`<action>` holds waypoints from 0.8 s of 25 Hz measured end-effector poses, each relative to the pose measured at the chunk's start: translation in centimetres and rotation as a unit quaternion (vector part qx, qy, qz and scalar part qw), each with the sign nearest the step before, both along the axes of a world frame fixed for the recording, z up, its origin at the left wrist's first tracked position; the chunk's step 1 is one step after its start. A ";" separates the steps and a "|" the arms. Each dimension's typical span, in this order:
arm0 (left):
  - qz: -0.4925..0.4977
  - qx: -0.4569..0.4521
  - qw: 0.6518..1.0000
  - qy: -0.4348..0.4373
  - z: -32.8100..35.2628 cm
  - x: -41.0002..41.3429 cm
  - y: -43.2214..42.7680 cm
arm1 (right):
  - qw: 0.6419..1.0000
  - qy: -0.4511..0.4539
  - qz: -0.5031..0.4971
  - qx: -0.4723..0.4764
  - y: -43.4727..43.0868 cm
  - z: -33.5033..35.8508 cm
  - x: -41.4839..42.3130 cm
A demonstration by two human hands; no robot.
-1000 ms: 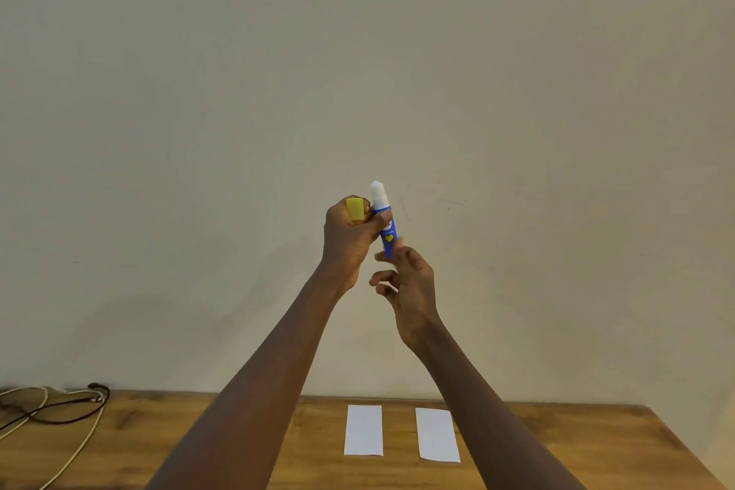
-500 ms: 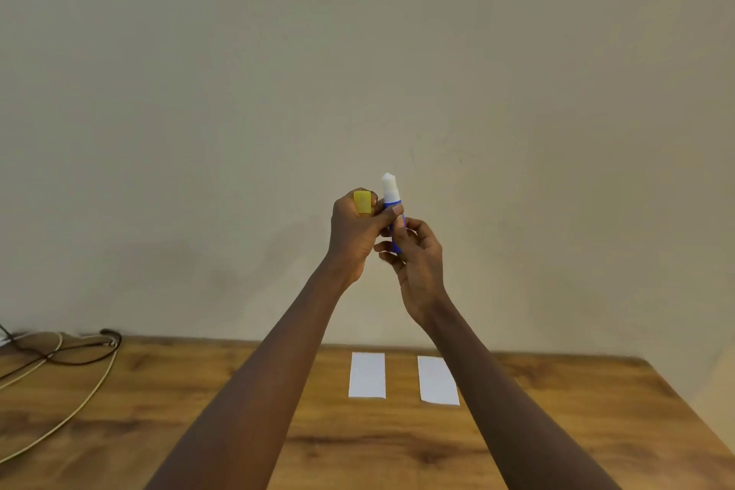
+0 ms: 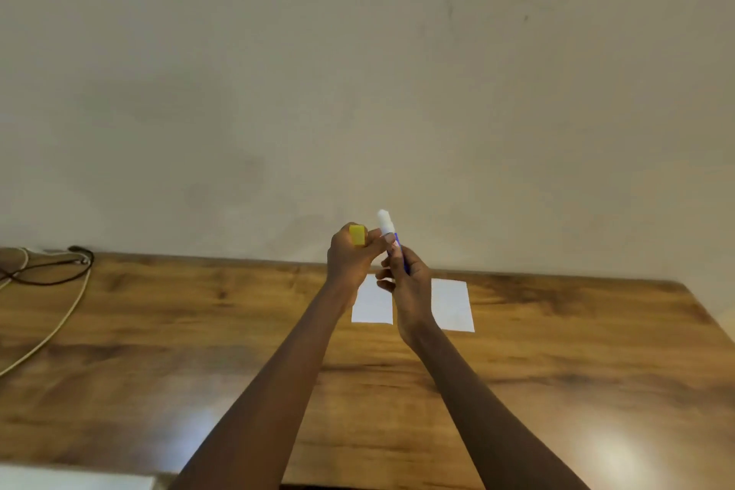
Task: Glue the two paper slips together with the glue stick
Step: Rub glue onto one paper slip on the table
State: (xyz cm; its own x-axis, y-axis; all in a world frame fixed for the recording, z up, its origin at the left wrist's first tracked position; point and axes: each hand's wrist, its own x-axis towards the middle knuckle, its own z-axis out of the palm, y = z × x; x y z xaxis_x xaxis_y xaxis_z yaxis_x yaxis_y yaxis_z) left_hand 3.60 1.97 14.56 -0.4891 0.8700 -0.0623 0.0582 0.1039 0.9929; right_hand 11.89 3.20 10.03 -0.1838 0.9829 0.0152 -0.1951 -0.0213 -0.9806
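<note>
Standing nearly upright above the far part of the table, the glue stick shows a blue barrel and a white glue tip pushed out at the top, the tip blurred and set against the wall. The right hand is closed around the lower barrel, its fingers curled about it, while the left hand touches the barrel higher up with thumb and forefinger and keeps the yellow cap tucked in the rest of its grip, so the cap is off the stick. Both hands are together, meeting at the stick, with bare forearms reaching in from the near edge. Below and behind them lie two white paper slips: the left slip partly covered by the hands, the right slip just beside it with a strip of wood between, both flat and not overlapping. They rest on a wooden table with a brown grain and bright patches of glare near the front. A plain pale wall with faint marks rises behind it. At the table's far left corner lie cables, one dark and one pale, looping toward the near edge. A pale white object shows at the lower left corner, too cropped to tell what it is. Counted: one glue stick, one cap, two slips, two hands.
</note>
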 end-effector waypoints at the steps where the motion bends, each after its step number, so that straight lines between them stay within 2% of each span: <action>1: 0.007 -0.018 1.000 -0.011 -1.9 -0.4 0.3 | 0.999 -0.007 -0.008 -0.032 0.4 -1.8 -0.2; 3: 0.020 -0.044 0.998 -0.036 -5.1 -1.0 0.8 | 0.996 -0.013 -0.021 -0.083 1.1 -4.9 -0.7; 5: 0.036 -0.076 0.996 -0.036 -7.9 -1.6 1.2 | 0.995 -0.051 -0.020 -0.085 2.0 -7.6 -1.4; 9: 0.100 -0.139 0.984 0.039 -12.0 -2.3 1.8 | 0.973 -0.225 -0.029 -0.026 3.8 -11.7 -2.8; 12: 0.098 -0.151 0.979 0.096 -13.7 -2.4 1.8 | 0.949 -0.315 0.003 -0.028 4.6 -13.6 -2.9; 17: 0.109 -0.149 0.969 0.163 -14.8 -1.4 0.9 | 0.942 -0.325 0.086 -0.015 3.0 -14.1 -0.1; 20: 0.106 -0.160 0.962 0.191 -15.6 -0.2 -0.7 | 0.916 -0.373 0.145 0.000 1.7 -13.7 2.9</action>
